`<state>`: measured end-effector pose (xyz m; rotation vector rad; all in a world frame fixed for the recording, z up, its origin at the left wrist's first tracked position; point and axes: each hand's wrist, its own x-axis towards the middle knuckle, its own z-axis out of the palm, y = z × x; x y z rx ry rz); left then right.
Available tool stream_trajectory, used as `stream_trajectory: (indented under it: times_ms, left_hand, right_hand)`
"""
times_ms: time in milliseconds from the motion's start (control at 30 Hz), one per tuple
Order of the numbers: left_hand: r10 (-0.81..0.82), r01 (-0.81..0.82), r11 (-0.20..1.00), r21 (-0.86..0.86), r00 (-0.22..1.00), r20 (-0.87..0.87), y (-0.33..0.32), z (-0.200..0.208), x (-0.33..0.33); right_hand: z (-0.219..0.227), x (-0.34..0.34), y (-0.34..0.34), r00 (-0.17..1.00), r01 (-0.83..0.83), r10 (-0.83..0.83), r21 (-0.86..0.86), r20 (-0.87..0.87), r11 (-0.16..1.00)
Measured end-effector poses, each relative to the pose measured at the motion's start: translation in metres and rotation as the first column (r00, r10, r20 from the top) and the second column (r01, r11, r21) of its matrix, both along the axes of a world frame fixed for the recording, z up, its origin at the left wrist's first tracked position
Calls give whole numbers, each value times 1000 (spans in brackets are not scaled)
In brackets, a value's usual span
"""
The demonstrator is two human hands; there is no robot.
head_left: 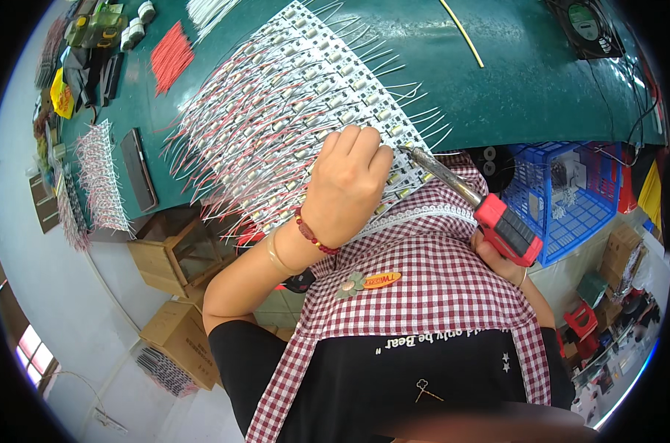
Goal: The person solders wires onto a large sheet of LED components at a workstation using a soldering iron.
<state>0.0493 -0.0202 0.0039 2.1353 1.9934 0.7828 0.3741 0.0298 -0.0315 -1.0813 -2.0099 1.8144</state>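
Note:
A large white panel of small circuit boards (353, 71) lies slanted over the edge of the green table, with many red and white wires standing out from it. My left hand (350, 173) rests over the panel's near right part, its fingers curled closed; what they pinch is hidden beneath them. My right hand (499, 260) is closed round the red and black handle of a soldering iron (506, 229). The iron's metal tip points up and left, close to the panel's right edge and just right of my left fingers.
On the green table (512, 103) lie a bundle of red wires (172, 57), white wires (211, 15), a dark flat case (139, 168), a smaller wired panel (102, 177) and a yellow stick (464, 33). A black fan (586, 28) stands far right. A blue crate (571, 236) and cardboard boxes (176, 336) sit below table height.

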Motion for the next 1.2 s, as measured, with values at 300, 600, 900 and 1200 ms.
stream_trajectory:
  times_ms: [300, 600, 900, 1200]
  left_hand:
    - [60, -56, 995, 78, 997, -50, -5, -1, 0]
    - [50, -50, 999, -3, 997, 63, -6, -7, 10]
    - [47, -53, 996, 66, 995, 84, -3, -12, 12]
    - [29, -30, 1000, 9, 996, 82, -2, -8, 13]
  right_hand:
    - [0, 2, 0, 999, 48, -48, -42, -1, 998]
    - [3, 8, 0, 1000, 13, -14, 28, 26, 1000]
    - [-3, 4, -3, 1000, 13, -15, 101, 11, 995]
    - [1, 4, -3, 1000, -13, 12, 90, 6, 996]
